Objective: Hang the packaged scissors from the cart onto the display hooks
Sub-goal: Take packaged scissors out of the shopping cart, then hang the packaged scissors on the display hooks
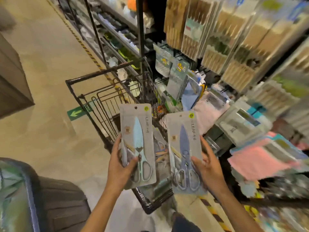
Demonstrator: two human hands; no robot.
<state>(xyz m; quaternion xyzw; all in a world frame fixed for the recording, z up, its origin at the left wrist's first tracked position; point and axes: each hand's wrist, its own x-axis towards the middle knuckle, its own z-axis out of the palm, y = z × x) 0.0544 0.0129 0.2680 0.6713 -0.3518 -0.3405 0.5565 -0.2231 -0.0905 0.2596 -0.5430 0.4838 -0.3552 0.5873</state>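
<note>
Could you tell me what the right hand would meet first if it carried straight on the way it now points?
Probably the pink packets on the display, just beyond the blue scissors pack that the right hand holds; depth is unclear.

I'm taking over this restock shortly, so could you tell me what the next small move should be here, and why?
Probably lift one pack toward the display on the right and line its hang hole up with a hook. The left hand holds the pale green scissors pack and the right hand the blue scissors pack, both above the cart, upright, hang holes on top. The hooks are blurred.
</note>
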